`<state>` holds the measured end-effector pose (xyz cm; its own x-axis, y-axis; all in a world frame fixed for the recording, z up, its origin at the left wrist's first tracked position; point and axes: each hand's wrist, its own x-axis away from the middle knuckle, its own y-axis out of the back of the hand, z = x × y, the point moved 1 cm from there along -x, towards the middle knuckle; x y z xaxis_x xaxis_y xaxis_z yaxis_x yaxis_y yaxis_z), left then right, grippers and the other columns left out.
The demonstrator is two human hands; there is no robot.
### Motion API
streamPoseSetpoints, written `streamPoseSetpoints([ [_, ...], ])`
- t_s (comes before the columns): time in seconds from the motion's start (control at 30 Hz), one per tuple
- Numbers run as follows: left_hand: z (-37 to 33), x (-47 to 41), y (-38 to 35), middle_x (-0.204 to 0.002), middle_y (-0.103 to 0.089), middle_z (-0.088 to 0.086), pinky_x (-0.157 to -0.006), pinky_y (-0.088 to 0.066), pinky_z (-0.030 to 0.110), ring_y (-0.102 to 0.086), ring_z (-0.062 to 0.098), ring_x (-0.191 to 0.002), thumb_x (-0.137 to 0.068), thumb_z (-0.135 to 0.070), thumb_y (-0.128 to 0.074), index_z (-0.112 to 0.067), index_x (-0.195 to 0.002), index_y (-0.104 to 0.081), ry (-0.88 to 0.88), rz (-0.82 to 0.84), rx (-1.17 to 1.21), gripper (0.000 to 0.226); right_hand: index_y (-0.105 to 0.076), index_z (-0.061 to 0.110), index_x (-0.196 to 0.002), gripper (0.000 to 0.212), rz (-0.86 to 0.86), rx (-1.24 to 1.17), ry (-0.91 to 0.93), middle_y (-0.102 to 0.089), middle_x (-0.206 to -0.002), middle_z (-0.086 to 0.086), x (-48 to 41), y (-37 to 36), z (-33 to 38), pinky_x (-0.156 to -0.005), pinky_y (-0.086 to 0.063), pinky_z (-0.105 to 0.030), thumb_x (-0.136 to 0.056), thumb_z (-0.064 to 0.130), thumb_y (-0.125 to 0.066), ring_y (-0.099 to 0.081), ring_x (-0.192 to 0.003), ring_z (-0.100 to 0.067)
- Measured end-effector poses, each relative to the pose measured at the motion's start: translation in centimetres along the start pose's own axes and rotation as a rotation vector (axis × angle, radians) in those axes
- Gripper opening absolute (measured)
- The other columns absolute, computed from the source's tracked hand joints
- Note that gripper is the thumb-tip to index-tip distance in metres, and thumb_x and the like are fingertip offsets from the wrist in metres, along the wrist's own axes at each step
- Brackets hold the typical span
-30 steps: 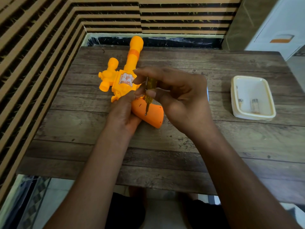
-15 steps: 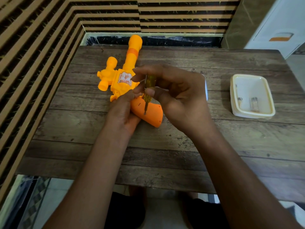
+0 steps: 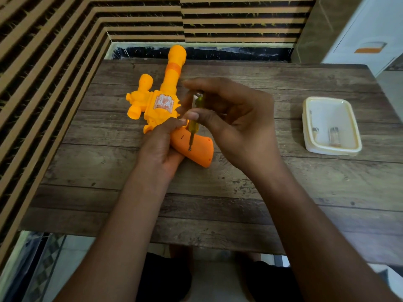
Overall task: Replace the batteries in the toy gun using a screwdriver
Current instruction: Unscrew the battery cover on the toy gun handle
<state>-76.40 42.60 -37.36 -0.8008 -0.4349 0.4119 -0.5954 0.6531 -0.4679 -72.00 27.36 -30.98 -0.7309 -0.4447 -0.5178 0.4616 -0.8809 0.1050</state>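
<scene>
A yellow and orange toy gun [image 3: 165,101] lies flat on the wooden table [image 3: 239,184], barrel pointing away from me. My left hand [image 3: 160,147] grips its orange handle [image 3: 196,149] from the left. My right hand [image 3: 233,123] pinches a small screwdriver [image 3: 193,125] with a yellow-green handle, held nearly upright. Its metal tip sits on a screw in the handle. A white tray [image 3: 314,147] at the right holds a small battery [image 3: 334,136] and another small item.
A striped slatted wall runs along the left and the back of the table. A white cabinet stands at the far right corner. The table's near edge is just below my forearms, with my dark-clothed lap beneath it.
My right hand's fingers have shifted a little on the screwdriver, whose tip stays on the handle. The gun and my left hand hold their place.
</scene>
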Motion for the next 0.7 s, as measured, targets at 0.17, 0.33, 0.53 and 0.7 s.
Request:
streamPoseSetpoints([
  [0.17, -0.3, 0.6, -0.5, -0.135, -0.071, 0.018, -0.105, -0.053, 0.061, -0.067, 0.038, -0.127, -0.045, -0.025, -0.097, -0.011, -0.141, -0.062, 0.001, -0.004, -0.034, 0.103, -0.073, 0.0, -0.122, 0.032, 0.013, 0.093, 0.05, -0.073, -0.111, -0.015, -0.2, -0.1, 0.3, -0.083, -0.061, -0.039, -0.091, 0.008, -0.077, -0.072, -0.101, -0.023],
  [0.33, -0.2, 0.4, -0.4, -0.133, -0.071, 0.02, -0.11, -0.048, 0.065, -0.068, 0.038, -0.126, -0.069, -0.014, -0.079, -0.009, -0.138, -0.064, 0.021, -0.006, -0.014, 0.07, -0.07, -0.001, -0.127, 0.036, 0.022, 0.121, 0.081, -0.071, -0.103, -0.008, -0.4, 0.1, -0.1, -0.083, -0.058, -0.035, -0.091, -0.001, -0.073, -0.069, -0.095, -0.015],
  [0.53, -0.5, 1.0, -0.9, -0.137, -0.067, 0.024, -0.108, -0.051, 0.063, -0.065, 0.042, -0.128, -0.053, -0.026, -0.084, -0.004, -0.142, -0.06, 0.0, 0.045, -0.029, 0.094, -0.069, 0.001, -0.128, 0.039, 0.043, 0.083, 0.057, -0.067, -0.11, -0.006, -0.1, -0.3, -0.1, -0.081, -0.06, -0.047, -0.089, 0.001, -0.076, -0.07, -0.099, -0.026],
  [0.7, -0.4, 0.6, -0.4, -0.132, -0.072, 0.02, -0.11, -0.049, 0.064, -0.067, 0.038, -0.127, -0.049, -0.023, -0.083, -0.008, -0.136, -0.064, 0.012, 0.046, -0.01, 0.09, -0.066, 0.0, -0.132, 0.044, 0.049, 0.08, 0.068, -0.072, -0.113, -0.006, -0.1, -0.1, -0.5, -0.083, -0.061, -0.047, -0.089, -0.005, -0.075, -0.073, -0.099, -0.026],
])
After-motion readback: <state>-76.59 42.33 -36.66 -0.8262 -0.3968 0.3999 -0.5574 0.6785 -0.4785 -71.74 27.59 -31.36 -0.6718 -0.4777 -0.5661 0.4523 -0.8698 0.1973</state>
